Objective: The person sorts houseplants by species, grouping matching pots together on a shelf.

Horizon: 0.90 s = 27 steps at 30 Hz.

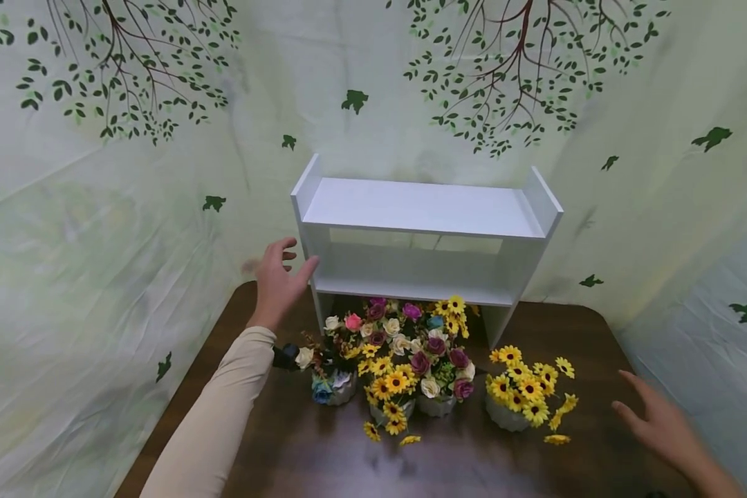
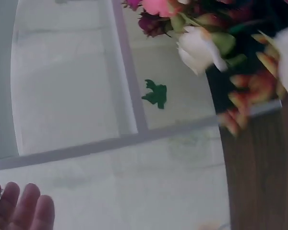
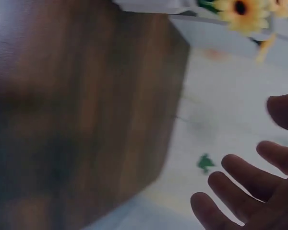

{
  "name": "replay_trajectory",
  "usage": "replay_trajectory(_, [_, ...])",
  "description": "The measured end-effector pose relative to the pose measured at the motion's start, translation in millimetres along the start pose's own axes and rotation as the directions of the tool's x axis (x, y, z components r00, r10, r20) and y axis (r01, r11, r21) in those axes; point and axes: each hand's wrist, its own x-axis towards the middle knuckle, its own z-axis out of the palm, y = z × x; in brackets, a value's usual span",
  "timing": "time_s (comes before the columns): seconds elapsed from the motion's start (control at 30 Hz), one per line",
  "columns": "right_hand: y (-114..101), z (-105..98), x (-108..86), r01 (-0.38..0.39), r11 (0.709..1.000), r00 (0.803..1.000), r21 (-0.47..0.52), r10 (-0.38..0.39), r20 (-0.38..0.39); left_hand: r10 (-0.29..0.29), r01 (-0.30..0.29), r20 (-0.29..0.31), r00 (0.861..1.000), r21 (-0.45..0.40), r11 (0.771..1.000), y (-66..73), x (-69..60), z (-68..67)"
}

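Observation:
My left hand [image 1: 280, 283] is raised beside the left side of a white two-tier shelf [image 1: 423, 207], its fingers loosely bent and holding nothing. In the left wrist view, its fingertips [image 2: 36, 203] show below the shelf's frame. My right hand [image 1: 666, 422] hovers over the table's right side, also holding nothing, with thumb and fingers spread apart. Nearest to it is a pot of yellow sunflowers [image 1: 523, 387]. A pot with blue and white flowers [image 1: 333, 387], another pot of sunflowers [image 1: 392, 387] and a pot of purple and cream roses [image 1: 442, 366] stand before the shelf.
The dark wooden table [image 1: 324, 456] carries the shelf at its back edge. More artificial flowers [image 1: 376, 311] crowd under the lower shelf board. A pale curtain [image 1: 131, 228] printed with branches and leaves surrounds the table at the back and sides.

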Motion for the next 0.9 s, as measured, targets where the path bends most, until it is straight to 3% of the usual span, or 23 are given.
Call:
replay_trajectory(0.13, [9.9,18.9,2.1,-0.037,0.999,0.99,-0.023,0.039,0.133,-0.084,0.085,0.018,0.996,-0.052,0.995,1.7,5.3,9.9])
replay_trajectory(0.23, [9.3,36.9,2.3,-0.053,0.998,0.974,-0.021,0.057,0.222,-0.11,0.11,0.011,0.994,-0.034,0.993,4.6,8.6,15.5])
replay_trajectory(0.33, [6.8,60.4,-0.2,0.022,1.0,0.982,0.002,-0.022,0.188,-0.124,0.123,-0.016,0.992,-0.008,0.992,4.9,11.9,18.4])
replay_trajectory(0.47, [0.2,91.1,-4.2,0.124,0.992,0.989,0.024,-0.126,0.075,-0.12,0.121,-0.059,0.991,0.007,0.993,2.7,17.8,19.5])
replay_trajectory(0.57, [-8.8,109.9,-6.0,0.137,0.988,0.99,0.075,-0.139,0.015,-0.108,0.109,-0.093,0.99,0.008,0.994,1.2,23.2,19.9])
replay_trajectory(0.67, [-22.6,122.3,-8.1,0.069,0.976,0.996,0.206,-0.08,0.044,-0.108,0.108,-0.114,0.988,0.002,0.994,-1.9,26.7,20.8])
replay_trajectory(0.73, [-34.1,128.2,-8.4,-0.027,0.961,0.997,0.275,0.005,0.081,-0.119,0.12,-0.114,0.986,0.001,0.993,-4.8,26.9,21.2])
replay_trajectory(0.9, [-60.4,138.7,-3.5,-0.229,0.86,0.973,0.457,0.182,0.146,-0.166,0.171,-0.116,0.979,0.036,0.985,-14.3,22.7,20.7])
